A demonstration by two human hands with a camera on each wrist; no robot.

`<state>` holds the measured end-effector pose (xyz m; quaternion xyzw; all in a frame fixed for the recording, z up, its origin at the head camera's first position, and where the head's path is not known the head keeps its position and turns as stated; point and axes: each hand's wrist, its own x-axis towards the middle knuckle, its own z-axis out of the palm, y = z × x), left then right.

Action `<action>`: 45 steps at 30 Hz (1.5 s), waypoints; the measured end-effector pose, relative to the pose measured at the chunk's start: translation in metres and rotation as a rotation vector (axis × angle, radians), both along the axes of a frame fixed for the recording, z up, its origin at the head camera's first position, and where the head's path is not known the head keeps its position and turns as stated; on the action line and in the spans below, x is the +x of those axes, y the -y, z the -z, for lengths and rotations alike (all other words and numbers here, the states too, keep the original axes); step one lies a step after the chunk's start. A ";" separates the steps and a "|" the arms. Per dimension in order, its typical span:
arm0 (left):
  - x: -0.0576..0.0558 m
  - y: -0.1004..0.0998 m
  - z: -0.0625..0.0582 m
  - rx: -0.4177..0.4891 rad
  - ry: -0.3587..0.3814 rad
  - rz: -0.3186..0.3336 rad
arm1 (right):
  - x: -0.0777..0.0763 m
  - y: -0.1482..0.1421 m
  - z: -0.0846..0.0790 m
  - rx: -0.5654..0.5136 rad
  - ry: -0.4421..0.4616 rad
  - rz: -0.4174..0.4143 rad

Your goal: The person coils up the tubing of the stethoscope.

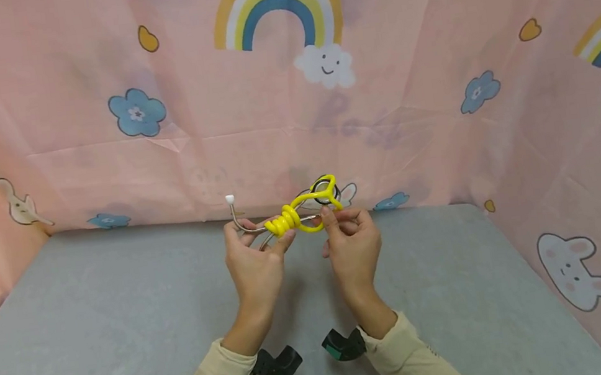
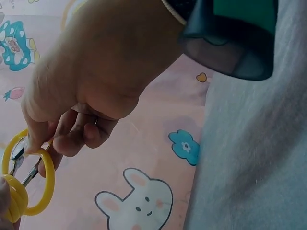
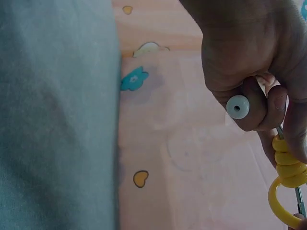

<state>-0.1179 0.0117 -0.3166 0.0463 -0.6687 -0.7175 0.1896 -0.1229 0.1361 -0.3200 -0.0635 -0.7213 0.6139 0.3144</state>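
A stethoscope with yellow tubing (image 1: pixel 283 221) is held up above the grey table between both hands. Its tubing is wound in several tight turns around the metal ear tubes (image 1: pixel 249 230), with a loop at the right. My left hand (image 1: pixel 256 268) grips the wound part and ear tubes; one white ear tip (image 1: pixel 230 199) sticks up beyond it, also visible in the right wrist view. My right hand (image 1: pixel 356 249) pinches the tubing loop with thumb and fingers, just below the round chest piece (image 1: pixel 325 190). The left wrist view shows the right hand's fingers (image 2: pixel 67 139) at the yellow loop (image 2: pixel 50 187).
The grey table (image 1: pixel 125 321) spreads below the hands. A pink printed cloth (image 1: pixel 279 102) hangs behind the table and along both sides. A black camera mount (image 1: pixel 280 365) sits on the left wrist, and another mount (image 1: pixel 345 344) on the right.
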 end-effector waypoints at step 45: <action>-0.038 0.075 -0.001 -0.545 0.023 0.468 | -0.008 -0.058 -0.026 0.751 0.095 -0.491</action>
